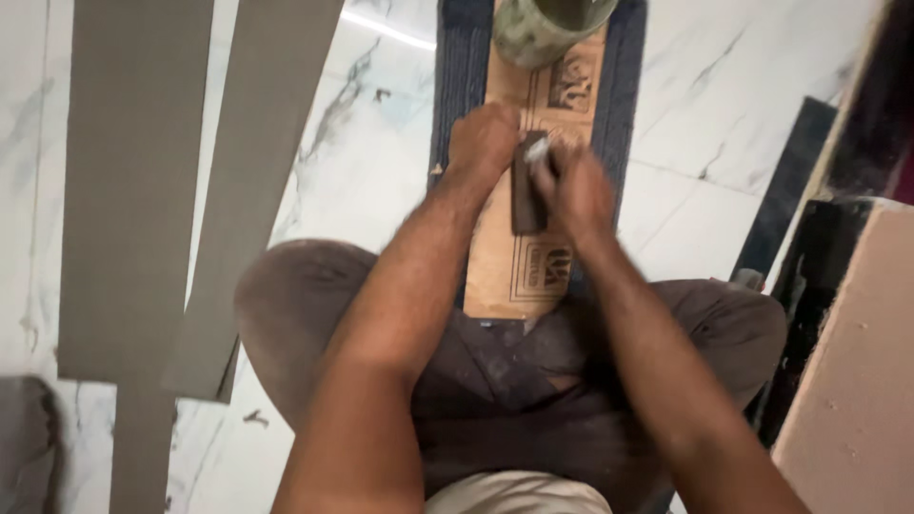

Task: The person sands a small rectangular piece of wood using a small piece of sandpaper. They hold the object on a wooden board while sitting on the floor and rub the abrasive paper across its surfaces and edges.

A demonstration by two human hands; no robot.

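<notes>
Left hand [483, 143]: clenched, pressing beside the dark block [526, 186].
Right hand [579, 190]: blurred, gripping the block's right side.
Block: small, stiff, probably light; lying on the plywood strip [533, 266]; best held by its long sides.
Beyond: container [543, 29], grey boards [133, 181].

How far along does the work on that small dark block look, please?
Done: the brown plywood board already lies flat on the dark blue mat, with a greenish round container at its far end. In hand: the left hand steadies the small dark rectangular block while the blurred right hand works it. Left: two long grey strips lie untouched.
</notes>
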